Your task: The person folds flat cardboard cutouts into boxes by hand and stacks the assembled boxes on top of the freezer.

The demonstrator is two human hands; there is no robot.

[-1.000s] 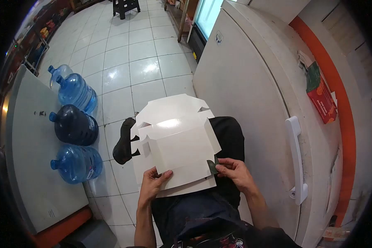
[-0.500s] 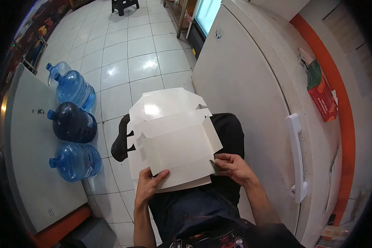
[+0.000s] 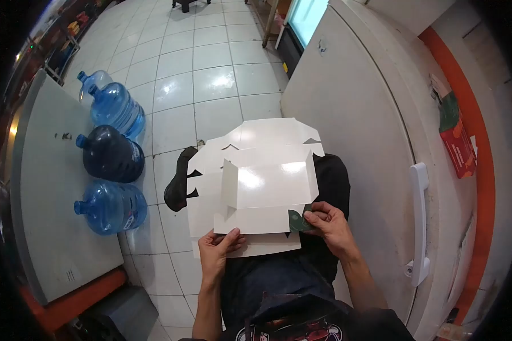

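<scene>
A white, glossy cardboard box blank (image 3: 273, 184) lies across my lap, its left and right side flaps partly raised. My left hand (image 3: 219, 250) pinches its near edge at the left, thumb on top and fingers underneath. With my right hand (image 3: 329, 228) I grip the near right corner flap (image 3: 296, 220), which is folded over so its dark green printed side shows. Another flat white blank (image 3: 202, 193) lies underneath, sticking out to the left and toward me. Both hands are closed on the card.
Several large blue water jugs (image 3: 116, 207) stand at the left beside a grey panel (image 3: 51, 199). A white refrigerator door (image 3: 347, 108) with a white handle (image 3: 420, 224) rises close on my right. A red and green box (image 3: 458, 145) rests farther right. White floor tiles (image 3: 210, 85) stretch ahead.
The near right corner flap is now folded over, showing green. The side flaps have shifted, with the left one standing more upright. My left hand still holds the near edge. The whole view has shifted slightly.
</scene>
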